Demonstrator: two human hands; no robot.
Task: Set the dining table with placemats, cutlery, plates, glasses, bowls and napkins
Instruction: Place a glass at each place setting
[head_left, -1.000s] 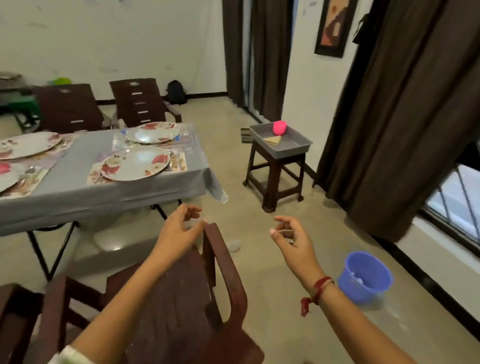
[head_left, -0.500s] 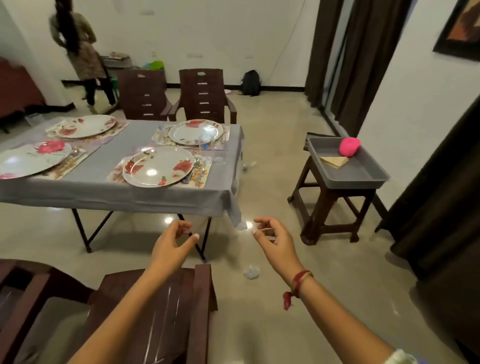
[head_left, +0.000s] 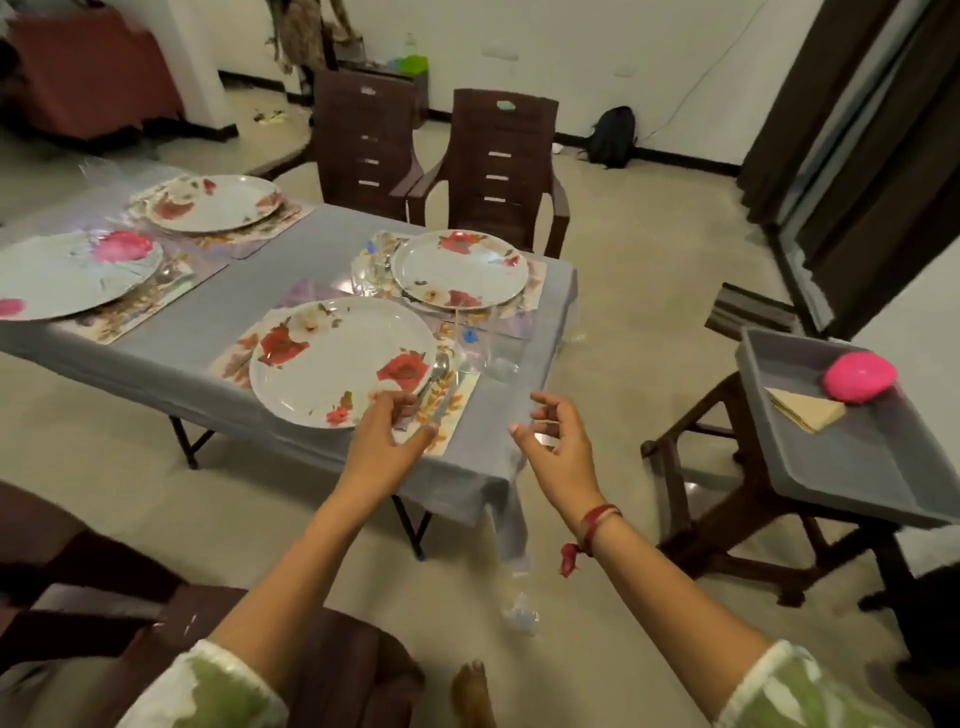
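The dining table (head_left: 322, 270) has a grey cloth and several floral plates on placemats. The nearest plate (head_left: 340, 358) has a spoon (head_left: 439, 369) at its right, and a clear glass (head_left: 501, 345) stands beyond that. A second plate (head_left: 460, 270) lies farther back with a glass (head_left: 371, 265) at its left. My left hand (head_left: 387, 436) hovers over the near placemat's right corner, fingers curled and empty. My right hand (head_left: 556, 441) is just off the table's corner, fingers apart, holding nothing. On a grey tray (head_left: 852, 462) at the right lie a pink bowl (head_left: 860, 376) and a folded napkin (head_left: 805, 410).
The tray rests on a brown stool (head_left: 696, 499). Two brown chairs (head_left: 498, 166) stand behind the table, another chair (head_left: 171, 623) is below my arms. A person (head_left: 306, 31) stands at the far wall. A black bag (head_left: 610, 136) and dark curtains (head_left: 878, 130) are at the back right.
The view has closed in on the table. Both empty hands have risen from over the near chair to the table's near right corner.
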